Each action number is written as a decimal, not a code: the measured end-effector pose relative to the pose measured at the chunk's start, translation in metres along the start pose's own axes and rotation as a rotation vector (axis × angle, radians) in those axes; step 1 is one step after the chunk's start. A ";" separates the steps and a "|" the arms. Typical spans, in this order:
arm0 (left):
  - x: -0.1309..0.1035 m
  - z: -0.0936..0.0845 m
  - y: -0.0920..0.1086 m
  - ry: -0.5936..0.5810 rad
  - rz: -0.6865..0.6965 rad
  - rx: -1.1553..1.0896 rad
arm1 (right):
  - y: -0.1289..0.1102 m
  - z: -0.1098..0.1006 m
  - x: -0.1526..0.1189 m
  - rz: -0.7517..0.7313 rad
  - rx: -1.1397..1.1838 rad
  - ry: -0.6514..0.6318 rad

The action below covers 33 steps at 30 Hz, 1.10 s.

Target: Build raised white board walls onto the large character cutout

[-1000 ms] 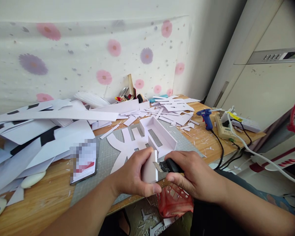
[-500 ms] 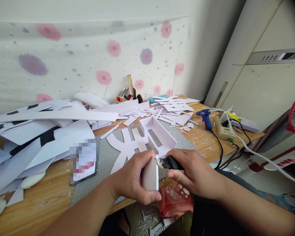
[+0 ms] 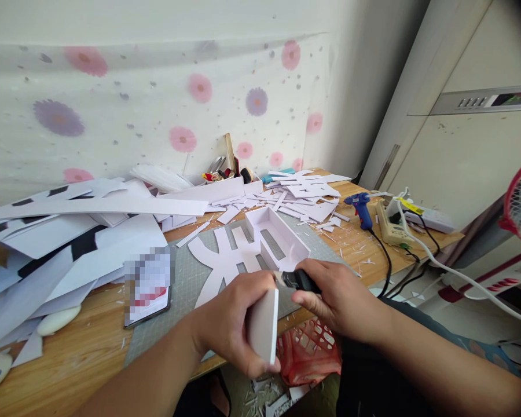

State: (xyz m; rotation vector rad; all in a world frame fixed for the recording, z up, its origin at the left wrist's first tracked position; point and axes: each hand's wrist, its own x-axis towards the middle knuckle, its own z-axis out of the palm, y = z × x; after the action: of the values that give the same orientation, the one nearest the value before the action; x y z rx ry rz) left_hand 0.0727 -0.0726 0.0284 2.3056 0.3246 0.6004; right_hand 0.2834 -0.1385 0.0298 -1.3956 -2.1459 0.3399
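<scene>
My left hand (image 3: 238, 324) grips a small white foam board piece (image 3: 264, 327), held upright with its thin edge facing right, over the table's front edge. In my right hand (image 3: 347, 301) is a black-handled utility knife (image 3: 301, 281); its blade end sits at the top of the board's edge, and whether it touches is hard to tell. Behind my hands, a white foam board letter shape (image 3: 230, 249) lies on the grey cutting mat (image 3: 156, 339), with upright walls fixed along part of its outline.
A phone (image 3: 147, 289) rests on the mat's left side. Large white sheets (image 3: 104, 249) pile up at left, and offcuts (image 3: 308, 191) at the back. A blue glue gun (image 3: 361, 208) and a power strip (image 3: 391, 223) are at right. Below hangs a red basket (image 3: 308, 350).
The knife has moved from against the board's edge up to its top corner. My left hand has tilted the board slightly and shifted a little left.
</scene>
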 end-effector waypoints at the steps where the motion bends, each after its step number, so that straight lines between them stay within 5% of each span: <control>1: 0.001 0.000 0.002 -0.009 0.006 0.003 | 0.002 -0.001 0.000 0.020 0.007 0.010; 6: 0.002 -0.002 0.001 -0.025 -0.063 0.036 | 0.005 -0.003 -0.004 0.027 0.376 0.006; 12: 0.003 -0.007 -0.010 -0.023 -0.145 0.027 | -0.002 0.003 -0.008 0.110 1.023 -0.221; 20: 0.004 -0.008 -0.015 -0.050 -0.099 -0.059 | -0.009 0.007 -0.004 0.251 0.969 -0.375; 33: 0.003 -0.007 -0.014 -0.067 -0.086 -0.049 | -0.016 0.005 -0.004 0.155 0.761 -0.388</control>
State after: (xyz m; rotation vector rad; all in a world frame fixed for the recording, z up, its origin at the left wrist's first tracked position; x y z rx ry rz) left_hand 0.0707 -0.0574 0.0236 2.2472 0.3708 0.4819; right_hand 0.2690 -0.1483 0.0324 -1.0861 -1.8503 1.4126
